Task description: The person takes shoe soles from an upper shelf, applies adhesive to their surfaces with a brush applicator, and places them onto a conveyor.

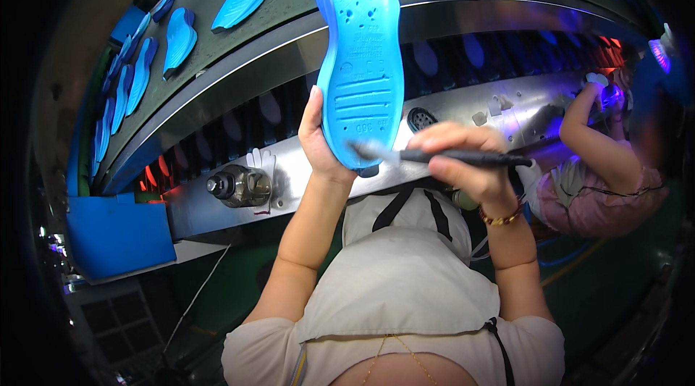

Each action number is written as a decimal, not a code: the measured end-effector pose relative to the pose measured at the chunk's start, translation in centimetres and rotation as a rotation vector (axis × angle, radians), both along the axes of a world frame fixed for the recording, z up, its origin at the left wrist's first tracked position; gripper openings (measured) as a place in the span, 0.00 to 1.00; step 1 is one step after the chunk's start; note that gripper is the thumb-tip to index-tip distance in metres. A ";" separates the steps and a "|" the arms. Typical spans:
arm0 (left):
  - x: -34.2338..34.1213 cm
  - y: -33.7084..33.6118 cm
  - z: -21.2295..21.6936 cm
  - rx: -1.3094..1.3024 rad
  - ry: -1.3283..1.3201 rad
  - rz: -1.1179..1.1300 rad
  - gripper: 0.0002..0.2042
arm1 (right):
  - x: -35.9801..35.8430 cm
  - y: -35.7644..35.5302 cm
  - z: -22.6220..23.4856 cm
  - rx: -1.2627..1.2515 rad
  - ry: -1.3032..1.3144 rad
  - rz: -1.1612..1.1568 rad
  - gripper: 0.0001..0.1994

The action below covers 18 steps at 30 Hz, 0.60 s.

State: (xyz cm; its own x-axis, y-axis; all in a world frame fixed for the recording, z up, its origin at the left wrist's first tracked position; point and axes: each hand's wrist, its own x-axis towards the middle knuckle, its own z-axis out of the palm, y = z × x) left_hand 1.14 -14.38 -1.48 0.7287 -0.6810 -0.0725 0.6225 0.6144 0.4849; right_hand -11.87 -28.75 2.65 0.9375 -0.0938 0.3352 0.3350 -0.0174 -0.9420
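Note:
Upright in front of me, a bright blue shoe sole (364,53) shows a face with small holes at the top and raised bars lower down. My left hand (323,148) grips its lower left edge, the thumb along the side. Closed around the dark handle of a brush (508,160), my right hand (467,158) is just right of the sole's lower end. The pale brush tip is smeared by motion and overlaps the sole's heel area; whether it touches cannot be made out.
Several blue soles (180,40) lie on a dark green belt (206,42) at upper left. A metal container (241,187) and a white glove (262,162) sit on the steel ledge (289,169). A blue box (119,235) stands left. A co-worker's arm (597,140) reaches in at right.

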 end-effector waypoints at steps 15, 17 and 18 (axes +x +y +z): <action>1.5 0.3 1.6 0.089 0.130 -0.363 0.21 | -0.8 -1.7 2.2 -0.246 0.029 0.235 0.10; 1.2 -0.3 2.4 0.253 0.081 -0.509 0.22 | -0.2 -3.1 2.0 -0.396 0.068 0.254 0.10; 0.8 -0.4 2.9 0.392 0.052 -0.553 0.22 | -0.1 -3.2 1.7 -0.429 0.006 0.342 0.09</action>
State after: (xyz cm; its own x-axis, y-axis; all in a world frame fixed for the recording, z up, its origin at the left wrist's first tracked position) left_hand 1.94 -14.81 1.45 0.2693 -0.8688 -0.4154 0.8231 -0.0163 0.5676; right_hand -11.99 -31.94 4.34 0.8924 0.3610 0.2707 0.3837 -0.2915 -0.8763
